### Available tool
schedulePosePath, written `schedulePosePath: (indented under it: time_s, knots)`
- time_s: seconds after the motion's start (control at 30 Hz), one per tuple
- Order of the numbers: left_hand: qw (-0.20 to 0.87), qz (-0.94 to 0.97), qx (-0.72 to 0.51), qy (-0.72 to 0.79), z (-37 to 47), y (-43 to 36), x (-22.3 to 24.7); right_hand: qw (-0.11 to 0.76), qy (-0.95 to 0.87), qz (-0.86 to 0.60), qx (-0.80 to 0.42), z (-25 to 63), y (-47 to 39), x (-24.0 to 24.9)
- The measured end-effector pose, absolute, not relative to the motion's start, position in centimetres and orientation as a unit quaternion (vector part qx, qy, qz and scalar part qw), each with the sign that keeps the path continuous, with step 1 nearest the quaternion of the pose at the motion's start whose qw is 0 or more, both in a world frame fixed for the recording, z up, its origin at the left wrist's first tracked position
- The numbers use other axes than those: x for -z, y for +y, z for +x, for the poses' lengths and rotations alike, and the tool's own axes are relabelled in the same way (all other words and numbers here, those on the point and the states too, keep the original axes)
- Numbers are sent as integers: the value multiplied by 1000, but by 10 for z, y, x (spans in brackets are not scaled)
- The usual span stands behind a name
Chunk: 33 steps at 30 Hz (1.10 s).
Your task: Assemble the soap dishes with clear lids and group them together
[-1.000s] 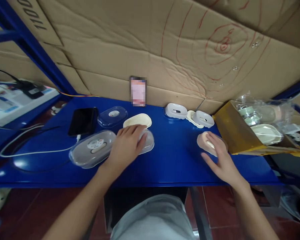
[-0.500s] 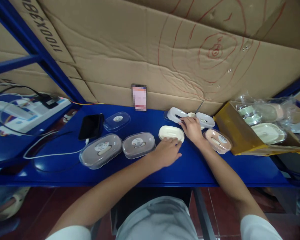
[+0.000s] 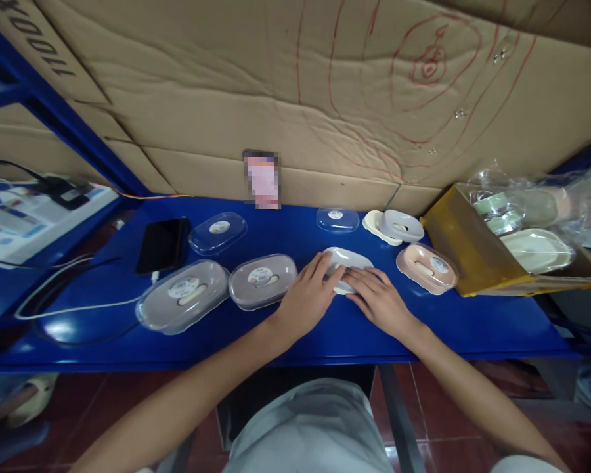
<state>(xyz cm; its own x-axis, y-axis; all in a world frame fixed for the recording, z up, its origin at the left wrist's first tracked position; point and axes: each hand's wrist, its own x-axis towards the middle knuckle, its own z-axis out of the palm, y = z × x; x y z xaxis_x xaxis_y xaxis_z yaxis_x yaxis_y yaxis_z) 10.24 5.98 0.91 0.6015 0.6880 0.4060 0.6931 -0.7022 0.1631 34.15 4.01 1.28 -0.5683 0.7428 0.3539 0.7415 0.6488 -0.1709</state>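
Nearest to us, both forearms reached over the front edge of the blue shelf point(image 3: 354, 332). Our left hand point(image 3: 308, 299) and right hand point(image 3: 379, 303) lay palm down, fingers spread, on a white soap box point(image 3: 347, 263) at the middle of the shelf, pressing on its top from both sides rather than closing round it; we judged that this two-sided hold kept the smooth oval piece seated and steady. We could not tell how far its parts had joined under the fingers.

To the left, in the same row, lay two grey soap boxes point(image 3: 262, 281) under clear glossy lids, each with a round label. To the right sat a pink soap box point(image 3: 427, 267), just beside a yellow cardboard box point(image 3: 465, 253) of bagged parts.

Farther back lay a black phone point(image 3: 161, 244) on a white cable, two loose clear lids point(image 3: 218, 231), and a white tray point(image 3: 400, 225) resting on a cream one. Creased brown cardboard point(image 3: 256, 105) with red pen marks closed off the far side.
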Motion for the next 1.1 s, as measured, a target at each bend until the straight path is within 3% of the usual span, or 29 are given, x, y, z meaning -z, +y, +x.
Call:
schedulePosePath:
  time_s: [0.4,0.53,0.6,0.87,1.1]
  knots:
    - [138,-899,201,-362,101,52,-3,202,-903,-349,-149,352,71,-42]
    - [134,-895,219,-365,104,53,3,243,-864,-432,-88,351,130,-45]
    - [131,-891,229,-369,105,52,5,212,-844,-490,-53,351,161,-36]
    - [84,-894,233,-373,104,54,6,171,-828,-533,-46,367,191,-9]
    - [-55,-849,301,-430,104,59,7,250,-818,-486,-180,384,139,-38]
